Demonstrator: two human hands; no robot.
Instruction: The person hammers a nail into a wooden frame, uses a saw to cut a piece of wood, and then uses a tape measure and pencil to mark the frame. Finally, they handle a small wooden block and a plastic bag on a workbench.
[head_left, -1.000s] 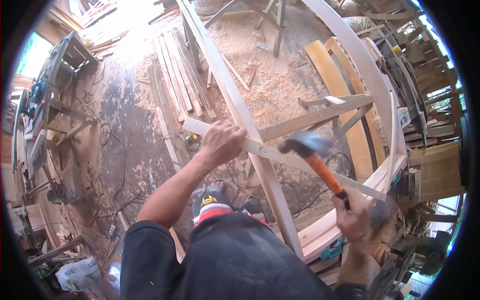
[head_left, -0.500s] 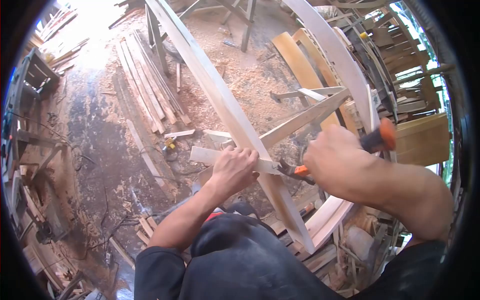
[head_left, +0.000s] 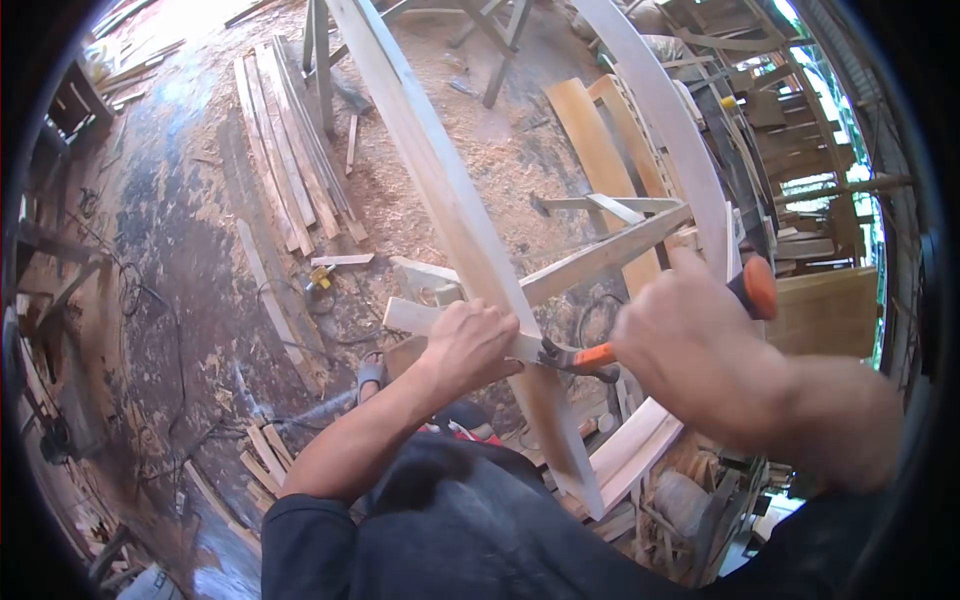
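Board [head_left: 406,316] pinched by left hand [head_left: 470,343] across beam [head_left: 450,190], towards its near end. Hammer [head_left: 594,355] gripped in closed right hand [head_left: 680,325], head at beam's right edge.

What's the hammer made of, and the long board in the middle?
Hammer: dark head, probably metal; orange-and-black handle, maybe plastic or rubber, from its bright colour. Long board: wood, pale with brownish streaks, so it looks unpainted.

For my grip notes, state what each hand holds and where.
Right hand: metal hammer with orange-and-black handle, by that handle. Left hand: flat pale wooden strip, just in from its left end.
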